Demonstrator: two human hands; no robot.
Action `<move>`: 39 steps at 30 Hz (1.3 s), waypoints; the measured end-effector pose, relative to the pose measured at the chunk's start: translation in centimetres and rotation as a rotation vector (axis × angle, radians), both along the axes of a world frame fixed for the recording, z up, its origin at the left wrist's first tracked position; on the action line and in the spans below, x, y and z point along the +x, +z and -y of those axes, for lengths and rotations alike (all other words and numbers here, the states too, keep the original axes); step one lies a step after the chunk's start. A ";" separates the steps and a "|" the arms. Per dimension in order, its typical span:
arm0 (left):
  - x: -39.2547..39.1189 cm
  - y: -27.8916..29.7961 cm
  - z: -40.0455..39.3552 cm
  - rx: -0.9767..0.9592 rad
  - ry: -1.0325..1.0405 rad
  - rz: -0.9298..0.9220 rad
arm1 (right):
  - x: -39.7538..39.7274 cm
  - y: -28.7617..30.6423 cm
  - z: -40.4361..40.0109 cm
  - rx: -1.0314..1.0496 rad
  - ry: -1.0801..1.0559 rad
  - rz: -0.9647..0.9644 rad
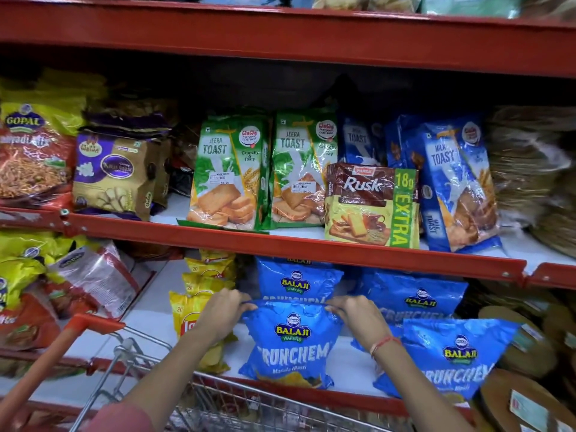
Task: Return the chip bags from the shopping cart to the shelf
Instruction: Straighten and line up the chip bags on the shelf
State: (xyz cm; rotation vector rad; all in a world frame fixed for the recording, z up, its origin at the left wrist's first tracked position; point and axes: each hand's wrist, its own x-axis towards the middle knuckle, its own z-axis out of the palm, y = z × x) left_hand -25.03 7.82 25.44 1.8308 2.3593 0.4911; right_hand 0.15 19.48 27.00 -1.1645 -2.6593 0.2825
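Observation:
A blue Balaji Crunchem chip bag [293, 347] stands upright at the front of the lower shelf [149, 310]. My left hand [219, 311] pinches its top left corner and my right hand [353, 314] pinches its top right corner. Behind it stands another blue Balaji bag [297, 280]. Two more blue Balaji bags [411, 296] [452, 357] sit to the right. Yellow Lays bags [193, 307] are stacked just left of my left hand. The wire shopping cart [131, 369] with its orange handle sits below, against the shelf edge; what it holds is hidden.
The red shelf lip above [311, 247] overhangs the chip row. That upper shelf carries Jeera Toast packs [230, 173], a Rusk pack [371, 204] and Milk Toast packs [452, 182]. Gopal snack bags [34, 151] fill the left side. Round flatbread packs [530, 397] lie at the lower right.

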 end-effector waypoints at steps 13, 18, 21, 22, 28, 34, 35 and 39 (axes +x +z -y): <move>13.5 1.9 -5.4 0.184 -0.254 -0.089 | 12.9 -1.0 -3.2 0.034 -0.057 -0.131; 21.8 1.9 -8.8 0.123 -0.333 -0.183 | 20.7 -1.5 -5.9 0.087 -0.203 -0.060; 25.1 0.9 -10.1 0.046 -0.331 -0.240 | 24.0 -1.1 -7.2 0.062 -0.237 -0.040; 25.5 0.1 -10.7 0.095 -0.299 -0.298 | 24.8 -1.0 -7.6 0.046 -0.248 -0.033; 25.4 -0.7 -11.6 -0.076 -0.315 -0.227 | 25.9 -2.6 -8.8 0.108 -0.168 -0.101; 23.1 -0.2 -10.2 -0.050 -0.226 -0.329 | 23.2 -3.9 -9.6 0.085 -0.099 -0.189; 23.0 -0.2 -10.2 -0.050 -0.215 -0.297 | 23.0 -4.0 -9.6 0.067 -0.106 -0.196; 23.7 0.3 -10.0 -0.029 -0.214 -0.264 | 23.3 -3.2 -8.8 0.056 -0.110 -0.216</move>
